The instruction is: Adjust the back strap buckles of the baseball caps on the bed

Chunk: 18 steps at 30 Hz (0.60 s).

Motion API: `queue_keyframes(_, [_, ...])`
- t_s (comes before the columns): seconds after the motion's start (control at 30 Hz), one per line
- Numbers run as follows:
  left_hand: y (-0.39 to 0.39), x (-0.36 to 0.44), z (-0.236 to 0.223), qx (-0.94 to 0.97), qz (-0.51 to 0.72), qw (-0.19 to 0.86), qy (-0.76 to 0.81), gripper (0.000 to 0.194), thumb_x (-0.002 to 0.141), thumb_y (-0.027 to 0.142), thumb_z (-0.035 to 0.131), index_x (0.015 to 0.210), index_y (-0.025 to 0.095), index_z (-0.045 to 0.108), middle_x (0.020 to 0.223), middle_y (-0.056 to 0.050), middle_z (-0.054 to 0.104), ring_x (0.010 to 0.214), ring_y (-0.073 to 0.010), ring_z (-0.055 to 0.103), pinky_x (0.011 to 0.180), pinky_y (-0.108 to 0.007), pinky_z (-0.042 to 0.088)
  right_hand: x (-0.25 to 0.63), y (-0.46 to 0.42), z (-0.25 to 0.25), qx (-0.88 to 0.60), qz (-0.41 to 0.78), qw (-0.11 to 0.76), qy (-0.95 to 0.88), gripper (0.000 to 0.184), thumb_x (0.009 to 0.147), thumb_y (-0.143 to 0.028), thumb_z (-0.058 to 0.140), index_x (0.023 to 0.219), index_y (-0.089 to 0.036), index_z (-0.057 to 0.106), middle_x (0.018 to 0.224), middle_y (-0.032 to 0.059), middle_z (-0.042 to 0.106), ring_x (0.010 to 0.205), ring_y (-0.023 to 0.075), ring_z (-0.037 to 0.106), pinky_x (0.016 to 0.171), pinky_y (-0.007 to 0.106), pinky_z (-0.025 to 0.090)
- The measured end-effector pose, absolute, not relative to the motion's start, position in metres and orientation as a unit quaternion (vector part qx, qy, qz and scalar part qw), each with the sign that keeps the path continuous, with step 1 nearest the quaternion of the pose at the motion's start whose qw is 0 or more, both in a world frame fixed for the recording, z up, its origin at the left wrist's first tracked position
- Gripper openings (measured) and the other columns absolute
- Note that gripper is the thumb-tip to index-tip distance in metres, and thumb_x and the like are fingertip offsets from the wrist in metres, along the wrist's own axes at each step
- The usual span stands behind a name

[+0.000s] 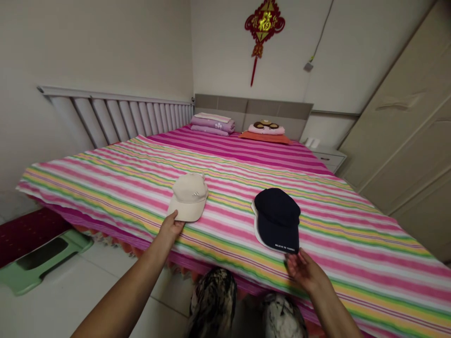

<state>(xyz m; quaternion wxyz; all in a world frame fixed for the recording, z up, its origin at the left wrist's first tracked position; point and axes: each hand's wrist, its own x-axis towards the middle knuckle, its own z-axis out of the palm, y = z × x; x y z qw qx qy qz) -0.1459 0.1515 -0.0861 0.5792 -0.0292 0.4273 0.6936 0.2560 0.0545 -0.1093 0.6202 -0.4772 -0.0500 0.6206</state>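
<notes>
A beige baseball cap [190, 190] with a small striped logo is over the near part of the striped bedsheet [225, 234]. Its brim is pinched by my left hand [171, 226], thumb on top and fingers beneath. To the right is a navy cap [277, 211] with white lettering on its brim. My right hand [303, 270] grips that brim at its front corner, the fingers partly under it. A white edge shows along the navy cap's left side; whether it belongs to this cap or another, I cannot tell. Both brims point toward me.
Folded purple bedding [213, 125] and a pink folded item on an orange pillow [266, 137] lie by the headboard [225, 104]. A green stool [45, 263] stands on the floor at left. A white nightstand [327, 157] is beyond the bed's right side.
</notes>
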Motion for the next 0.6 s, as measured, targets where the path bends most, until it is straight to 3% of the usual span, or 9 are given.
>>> queue_keyframes(0.23, [0.156,-0.164,-0.079,-0.014,0.729,0.563,0.390,0.031,0.082,0.005,0.044,0.109,0.017,0.052,0.067,0.001,0.065,0.058,-0.0097,0.062,0.062,-0.021,0.054,0.250,0.068,-0.094,-0.456,0.627,0.631,-0.016,0.021,0.076,-0.011,0.058,0.062,-0.019,0.045,0.041,-0.0060,0.053,0.036,0.0079,0.053,0.039,0.017,0.050])
queue_keyframes(0.4, [0.155,-0.186,-0.082,0.005,0.709,0.550,0.442,0.024,0.084,0.010,0.043,0.105,0.017,0.052,0.059,0.002,0.062,0.049,-0.0080,0.059,0.055,-0.017,0.051,0.248,0.074,-0.087,-0.411,0.631,0.655,-0.058,0.017,0.071,-0.011,0.063,0.066,-0.019,0.048,0.050,-0.0060,0.057,0.042,0.0096,0.056,0.042,0.021,0.053])
queue_keyframes(0.5, [0.141,-0.187,-0.090,0.035,0.673,0.565,0.476,0.012,0.084,0.020,0.045,0.092,0.017,0.054,0.060,-0.001,0.063,0.053,-0.0124,0.061,0.055,-0.023,0.052,0.249,0.077,-0.080,-0.385,0.627,0.674,-0.061,0.016,0.071,-0.008,0.061,0.067,-0.019,0.050,0.052,-0.0059,0.058,0.042,0.0084,0.054,0.041,0.019,0.051])
queue_keyframes(0.6, [0.116,-0.171,-0.104,0.056,0.631,0.584,0.508,0.020,0.086,0.030,0.042,0.075,0.016,0.051,0.057,-0.003,0.062,0.054,-0.0146,0.062,0.052,-0.024,0.051,0.249,0.078,-0.070,-0.358,0.621,0.695,-0.054,0.015,0.072,-0.005,0.058,0.069,-0.019,0.053,0.054,-0.0051,0.059,0.044,0.0078,0.054,0.043,0.018,0.050])
